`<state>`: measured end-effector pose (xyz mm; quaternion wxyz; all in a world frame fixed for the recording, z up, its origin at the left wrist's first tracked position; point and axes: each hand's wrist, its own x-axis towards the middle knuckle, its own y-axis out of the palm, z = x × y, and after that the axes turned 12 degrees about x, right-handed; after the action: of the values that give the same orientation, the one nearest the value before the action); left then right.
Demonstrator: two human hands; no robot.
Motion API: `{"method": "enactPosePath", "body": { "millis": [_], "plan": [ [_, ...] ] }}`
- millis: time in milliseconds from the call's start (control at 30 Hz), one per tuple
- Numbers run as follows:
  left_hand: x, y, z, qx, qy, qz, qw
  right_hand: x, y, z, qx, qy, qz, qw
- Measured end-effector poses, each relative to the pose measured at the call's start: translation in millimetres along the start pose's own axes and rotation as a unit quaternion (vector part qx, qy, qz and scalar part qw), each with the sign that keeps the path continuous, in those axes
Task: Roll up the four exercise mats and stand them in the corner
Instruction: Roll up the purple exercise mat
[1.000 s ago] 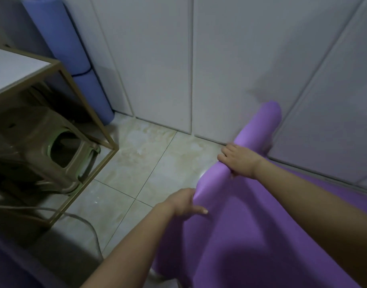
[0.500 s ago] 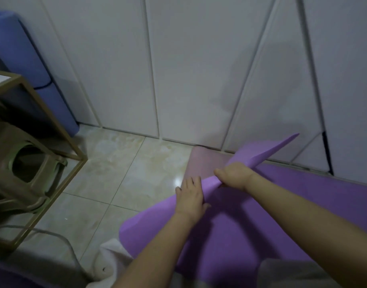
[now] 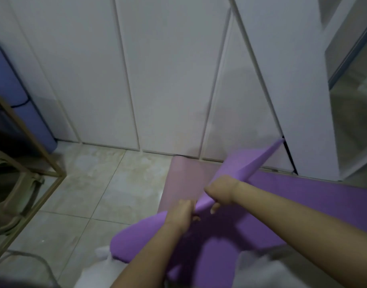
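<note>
Right hand: your right hand (image 3: pixel 222 191) is closed round the raised edge of the purple mat (image 3: pixel 303 204), with the fingers curled over the top and the thumb tip showing below.
Left hand: your left hand (image 3: pixel 179 213) sits just beside the right one, nearer you. It pinches the same edge between fingers and thumb, though blur hides the finer detail.
Purple mat: it lies mostly flat on the floor (image 3: pixel 108 183) at the right. One edge is lifted into a slanted ridge pointing at the doors (image 3: pixel 168 80). It is not yet rolled.
Pink mat (image 3: pixel 184 179): it lies flat, partly under the purple one, with its end at the foot of the doors.
Blue mat (image 3: pixel 14 96): it is rolled and stands upright in the floor's far left corner, behind the table frame (image 3: pixel 33 146).
Stool (image 3: pixel 16 194): it sits under the table frame.
</note>
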<state>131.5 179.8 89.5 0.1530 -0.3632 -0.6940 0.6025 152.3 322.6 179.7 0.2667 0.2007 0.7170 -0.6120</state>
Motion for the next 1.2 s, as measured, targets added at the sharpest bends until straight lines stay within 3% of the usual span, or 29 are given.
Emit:
{"method": "enactPosePath", "body": {
  "millis": [67,133,267,400,467,633,767,933,1067,1200],
  "plan": [
    [0.1,-3.6,-2.1,-0.024,-0.005,-0.005,1.000,-4.4,5.2,-6.2,-0.075,-0.049,-0.146,0.985],
    [4.5,-12.9,-3.6,-0.044,0.004,0.018,0.999,-7.5,11.6,-10.2,-0.148,-0.078,-0.273,0.947],
    [8.6,-28.1,4.2,-0.093,0.031,0.077,0.992,-15.0,21.9,-22.4,-0.182,-0.105,-0.368,0.906],
    [1.5,-38.4,10.0,-0.093,0.043,0.129,0.986,-23.3,25.4,-25.1,-0.166,-0.091,-0.358,0.914],
    [-1.5,-43.6,7.9,-0.071,0.041,0.116,0.990,-26.1,24.8,-21.5,-0.159,-0.094,-0.330,0.926],
    [-14.4,-36.1,-10.3,0.060,0.020,-0.026,0.998,-26.3,18.1,-24.3,-0.119,-0.071,-0.266,0.954],
    [-23.7,-23.3,-30.3,0.104,-0.017,-0.147,0.983,-36.7,10.9,-19.3,-0.065,-0.031,-0.146,0.987],
    [-29.2,-18.2,-34.0,0.129,-0.013,-0.211,0.969,-39.7,2.4,-9.3,-0.042,-0.024,-0.100,0.994],
    [-41.9,-27.9,-34.6,0.109,-0.025,-0.166,0.980,-39.8,-3.0,-0.3,-0.048,-0.032,-0.074,0.996],
    [-37.4,-21.6,-30.9,-0.029,-0.018,-0.070,0.997,-41.0,-5.4,-0.8,-0.093,-0.059,-0.104,0.988]
  ]
}}
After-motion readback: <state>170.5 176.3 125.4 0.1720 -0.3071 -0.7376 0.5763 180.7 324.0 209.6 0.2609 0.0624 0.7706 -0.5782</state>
